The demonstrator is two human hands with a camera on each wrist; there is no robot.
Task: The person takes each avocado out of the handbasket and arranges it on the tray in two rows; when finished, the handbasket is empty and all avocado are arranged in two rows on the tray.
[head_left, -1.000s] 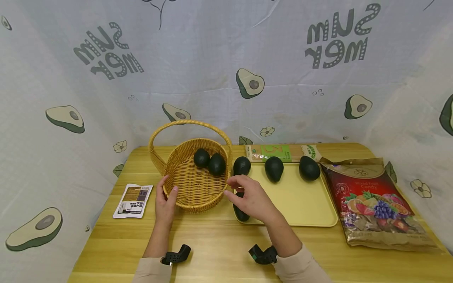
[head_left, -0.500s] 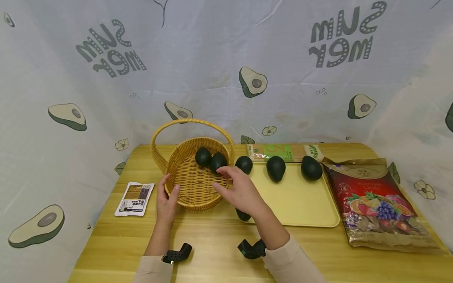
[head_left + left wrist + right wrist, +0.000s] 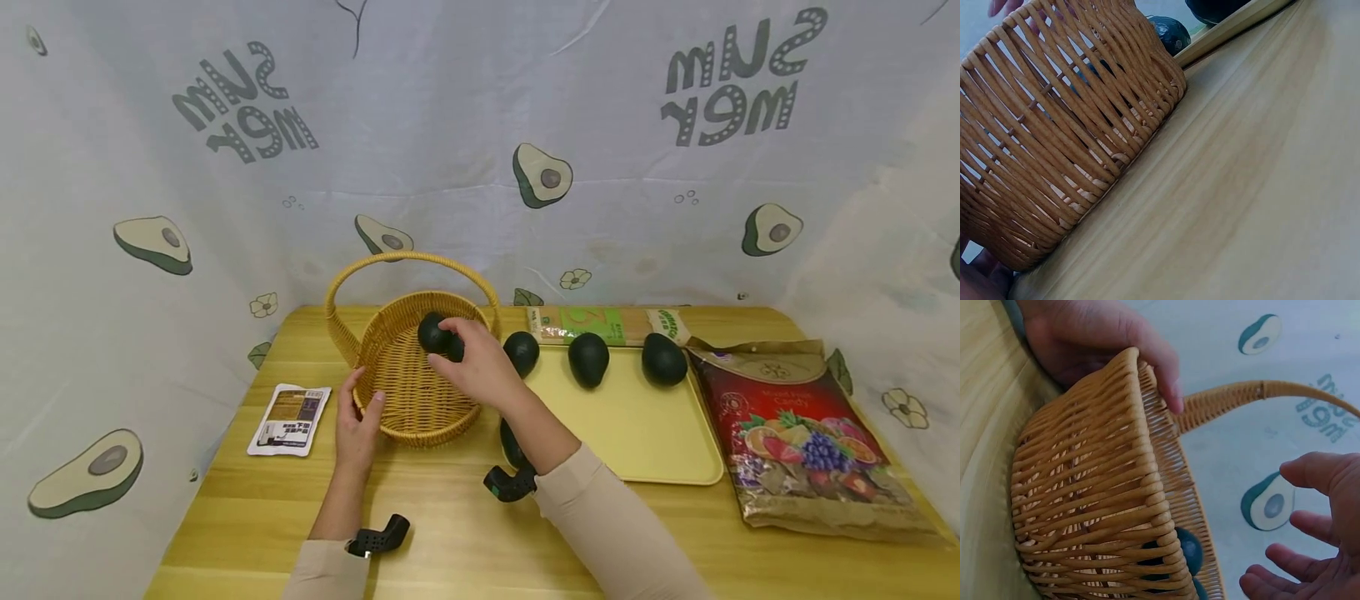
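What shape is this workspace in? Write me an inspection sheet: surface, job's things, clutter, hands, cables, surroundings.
Surface: wood-grain table, no spill seen.
Job's things: wicker basket upright, with two avocados inside; four more avocados at the yellow tray, one partly hidden by the right forearm.
Clutter: white-edged pouch left of the basket; long packet behind the tray; candy bag right of it.
Hands: left hand grips the basket's rim; right hand is over the basket, fingers spread, nothing seen in its grasp.
Cables: nothing seen.
Surroundings: pale printed cloth behind and at both sides.
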